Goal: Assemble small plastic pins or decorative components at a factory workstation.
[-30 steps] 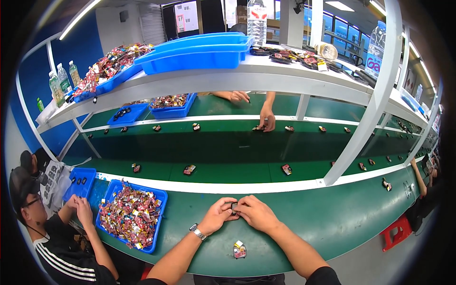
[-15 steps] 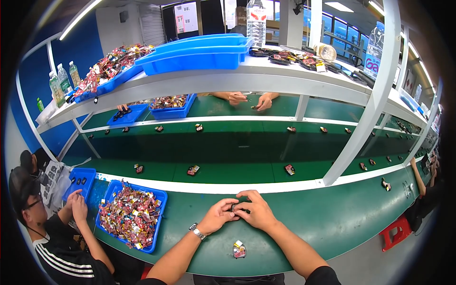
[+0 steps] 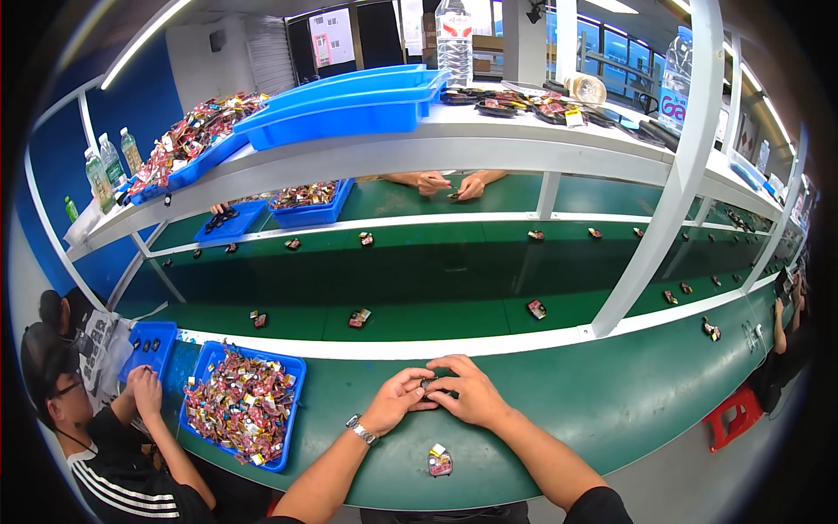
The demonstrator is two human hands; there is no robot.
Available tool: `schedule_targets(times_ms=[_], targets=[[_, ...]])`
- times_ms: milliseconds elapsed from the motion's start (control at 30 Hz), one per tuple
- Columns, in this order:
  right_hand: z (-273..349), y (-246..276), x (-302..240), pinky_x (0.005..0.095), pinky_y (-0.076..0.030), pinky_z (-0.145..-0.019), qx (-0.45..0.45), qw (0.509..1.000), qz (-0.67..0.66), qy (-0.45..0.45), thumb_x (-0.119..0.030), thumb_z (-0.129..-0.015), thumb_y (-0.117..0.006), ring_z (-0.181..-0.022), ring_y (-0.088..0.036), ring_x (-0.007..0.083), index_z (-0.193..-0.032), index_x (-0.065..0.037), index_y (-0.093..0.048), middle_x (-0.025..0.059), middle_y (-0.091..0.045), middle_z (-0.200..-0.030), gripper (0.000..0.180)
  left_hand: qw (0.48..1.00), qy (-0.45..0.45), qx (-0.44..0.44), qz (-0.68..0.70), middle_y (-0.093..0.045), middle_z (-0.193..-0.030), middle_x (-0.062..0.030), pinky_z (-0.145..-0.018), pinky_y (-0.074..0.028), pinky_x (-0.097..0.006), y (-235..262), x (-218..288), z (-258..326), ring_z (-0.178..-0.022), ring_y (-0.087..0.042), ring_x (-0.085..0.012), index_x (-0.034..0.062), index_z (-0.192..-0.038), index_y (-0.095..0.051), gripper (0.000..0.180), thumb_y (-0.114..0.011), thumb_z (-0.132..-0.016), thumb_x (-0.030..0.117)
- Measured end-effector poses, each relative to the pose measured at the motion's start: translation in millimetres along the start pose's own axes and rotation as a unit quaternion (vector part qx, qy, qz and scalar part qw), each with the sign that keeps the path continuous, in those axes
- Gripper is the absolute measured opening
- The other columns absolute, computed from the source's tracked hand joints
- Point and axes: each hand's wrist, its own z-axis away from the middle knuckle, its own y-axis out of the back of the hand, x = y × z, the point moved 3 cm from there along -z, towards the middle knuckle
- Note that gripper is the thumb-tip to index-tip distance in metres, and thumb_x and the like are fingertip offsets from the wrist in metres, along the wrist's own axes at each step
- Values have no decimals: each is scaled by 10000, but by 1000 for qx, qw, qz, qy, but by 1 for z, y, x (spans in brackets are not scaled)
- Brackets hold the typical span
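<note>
My left hand (image 3: 397, 400) and my right hand (image 3: 471, 393) meet on the green bench top (image 3: 611, 410), fingertips pinched together on a small dark part (image 3: 429, 383) that is mostly hidden between them. A watch sits on my left wrist. A second small part with a red and yellow label (image 3: 439, 461) lies on the bench just in front of my hands, near the front edge.
A blue tray (image 3: 292, 410) full of small colourful parts sits to my left. A person at lower left works over a smaller blue tray (image 3: 150, 345). Beyond a white rail, small parts (image 3: 359, 318) ride the green belt. Another person's hands (image 3: 449, 183) work across it.
My hands stay together on the small part, fingers shifting slightly. The parts on the belt have drifted right. The hands across the belt have drawn together.
</note>
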Motion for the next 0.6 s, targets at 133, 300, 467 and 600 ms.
schedule_targets(times_ms=[133, 300, 467, 600], targets=[[1, -1, 4, 376, -480, -959, 22, 998, -46, -26, -131, -813, -733, -1168, -549, 274, -937, -100, -745, 64, -607, -1236, 129, 999, -15, 5, 38, -582, -1195, -122, -981, -541, -398, -3, 2, 1, -1108, -618, -222, 38, -1301, -452, 299, -489, -1006, 70], [2, -8, 24, 364, -467, -959, 5, 977, -203, -67, -139, -844, -716, -1171, -557, 244, -956, -81, -736, 75, -597, -1269, 128, 997, -52, 0, 55, -585, -1153, -115, -963, -555, -446, -1, -1, 2, -1097, -620, -233, 39, -1214, -484, 231, -530, -989, 66], [1, -9, 28, 340, -480, -923, -57, 932, -329, -139, -158, -902, -675, -1158, -561, 195, -1002, -43, -719, 115, -542, -1336, 158, 997, -72, 0, 27, -594, -1115, -126, -948, -566, -409, 0, -3, 2, -1080, -625, -229, 13, -1146, -501, 155, -507, -1002, 68], [1, -7, 29, 332, -488, -903, -68, 930, -332, -140, -163, -914, -666, -1147, -564, 191, -1011, -35, -714, 120, -525, -1352, 168, 998, -67, -5, 11, -592, -1103, -114, -940, -571, -406, 0, -2, 2, -1067, -626, -222, 9, -1127, -512, 146, -520, -998, 76]])
